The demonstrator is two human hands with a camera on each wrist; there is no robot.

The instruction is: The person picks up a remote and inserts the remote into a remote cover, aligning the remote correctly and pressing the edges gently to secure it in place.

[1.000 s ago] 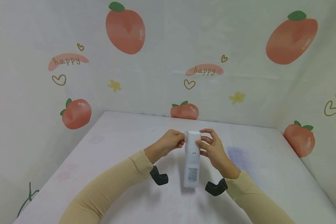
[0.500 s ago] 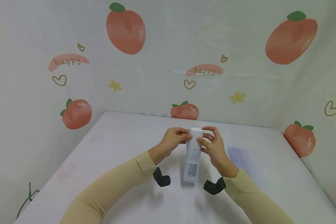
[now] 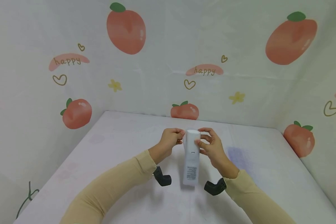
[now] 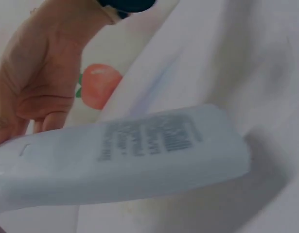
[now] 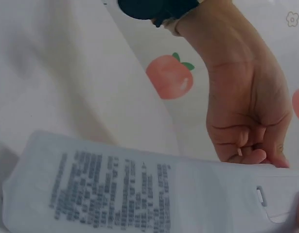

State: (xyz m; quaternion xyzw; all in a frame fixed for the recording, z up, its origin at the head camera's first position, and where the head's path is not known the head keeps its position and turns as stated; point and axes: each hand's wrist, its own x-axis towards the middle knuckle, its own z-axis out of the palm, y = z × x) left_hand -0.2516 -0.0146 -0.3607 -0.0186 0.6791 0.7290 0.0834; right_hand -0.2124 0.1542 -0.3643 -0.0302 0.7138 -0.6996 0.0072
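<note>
A white remote control (image 3: pixel 191 158) stands upright at mid-table, its back turned toward me. Printed text and a small latch slot show on that back. My right hand (image 3: pixel 213 147) grips its upper right side, thumb on the back and fingers around the far edge. At the upper left edge, my left hand (image 3: pixel 169 138) pinches what looks like a thin translucent cover (image 3: pixel 184 143), standing slightly off the remote. The left wrist view shows the remote's lower end tilted across the frame. In the right wrist view, the left hand's curled fingers (image 5: pixel 256 155) are partly hidden behind the remote's edge.
A white cloth (image 3: pixel 128 124) covers the table. Behind it hangs a white backdrop (image 3: pixel 156 77) printed with fruit, hearts and flowers. A green cord (image 3: pixel 29 196) lies at the lower left. Dark wrist cameras (image 3: pixel 162 179) sit on both forearms.
The remote rose and tilted slightly half a second ago, then came back down. My left fingers moved onto its edge, then drew slightly left with the translucent edge. The right hand keeps its grip.
</note>
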